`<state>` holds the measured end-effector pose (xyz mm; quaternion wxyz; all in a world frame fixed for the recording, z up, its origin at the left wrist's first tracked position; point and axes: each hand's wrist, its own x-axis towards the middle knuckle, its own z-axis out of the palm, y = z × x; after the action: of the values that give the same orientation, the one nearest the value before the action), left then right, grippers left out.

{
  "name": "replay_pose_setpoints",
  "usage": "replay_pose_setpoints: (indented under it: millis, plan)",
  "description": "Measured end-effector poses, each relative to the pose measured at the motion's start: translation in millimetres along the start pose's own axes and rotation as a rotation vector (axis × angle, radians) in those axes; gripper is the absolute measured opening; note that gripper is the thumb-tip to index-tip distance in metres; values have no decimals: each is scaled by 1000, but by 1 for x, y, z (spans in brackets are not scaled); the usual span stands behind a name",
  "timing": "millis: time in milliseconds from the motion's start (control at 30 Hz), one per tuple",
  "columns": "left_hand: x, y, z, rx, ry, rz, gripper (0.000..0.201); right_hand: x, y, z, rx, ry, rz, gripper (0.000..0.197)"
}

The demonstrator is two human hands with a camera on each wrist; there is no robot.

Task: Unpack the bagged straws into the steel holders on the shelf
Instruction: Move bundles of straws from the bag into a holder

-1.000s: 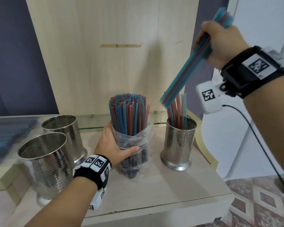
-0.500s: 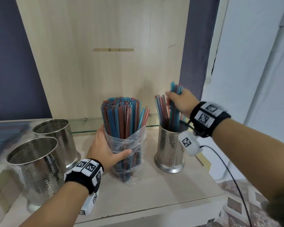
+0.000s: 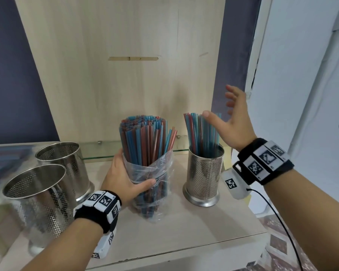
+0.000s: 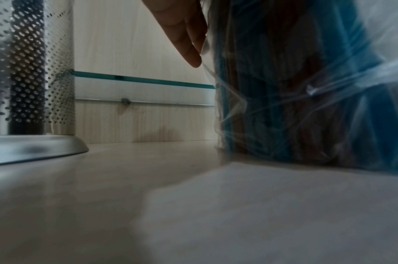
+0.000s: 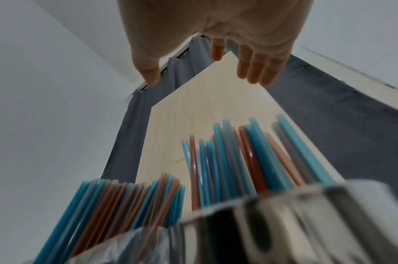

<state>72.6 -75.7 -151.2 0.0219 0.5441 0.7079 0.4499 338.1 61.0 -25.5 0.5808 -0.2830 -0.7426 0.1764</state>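
Observation:
A clear plastic bag (image 3: 157, 173) full of blue and red straws (image 3: 145, 133) stands upright on the wooden shelf (image 3: 184, 231). My left hand (image 3: 125, 178) grips the bag round its middle, thumb in front. Right of it, a perforated steel holder (image 3: 204, 178) carries a bunch of straws (image 3: 200, 132). My right hand (image 3: 229, 118) hovers just above and right of those straws with spread fingers (image 5: 252, 71), holding nothing. The left wrist view shows the bag (image 4: 306, 89) close up with fingers (image 4: 189, 35) against it.
Two more perforated steel holders stand at the left: a near one (image 3: 39, 202) and a far one (image 3: 65, 165). A wooden back panel (image 3: 125, 65) rises behind the shelf. The shelf's front edge and right corner (image 3: 258, 233) are close by; patterned floor lies beyond.
My right hand lowered a bunch of straws into the right holder, let go of them and opened above it. My left hand kept its grip on the bag.

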Motion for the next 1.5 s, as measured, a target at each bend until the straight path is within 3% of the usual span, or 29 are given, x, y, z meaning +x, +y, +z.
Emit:
replay_pose_setpoints:
  millis: [100,267,333,433,467,633,767,967,1100,1200,1333,1500]
  plan:
    - [0,1,0,6,2,-8,127,-23,24,-5,-84,7,26,114]
    - [0,1,0,11,-1,-18,127,-65,57,3,-114,-221,290,148]
    - [1,0,0,17,-5,-21,129,-74,60,7,-51,-291,338,141]
    - [0,0,-1,11,-7,-22,129,-75,58,12,8,-290,297,87]
    - [0,0,-1,10,-8,-22,129,-74,59,14,-5,-279,289,80]
    - [0,4,-1,10,-24,-19,125,-71,74,34,-69,-248,318,114]
    - [2,5,-1,9,-59,-34,123,-69,74,45,-86,-207,354,109]
    - [22,-6,-3,99,-122,-175,112,-75,74,56,-29,-127,362,108]
    - [40,-16,-1,293,-152,-222,126,-75,75,59,20,-115,363,110]
    - [39,10,-10,243,-45,-266,135,-75,76,60,28,-111,363,110]
    - [44,35,-20,87,151,-302,118,-75,77,60,38,-113,360,109]
    - [63,37,-23,151,185,-349,83,-75,77,59,51,-119,352,108]
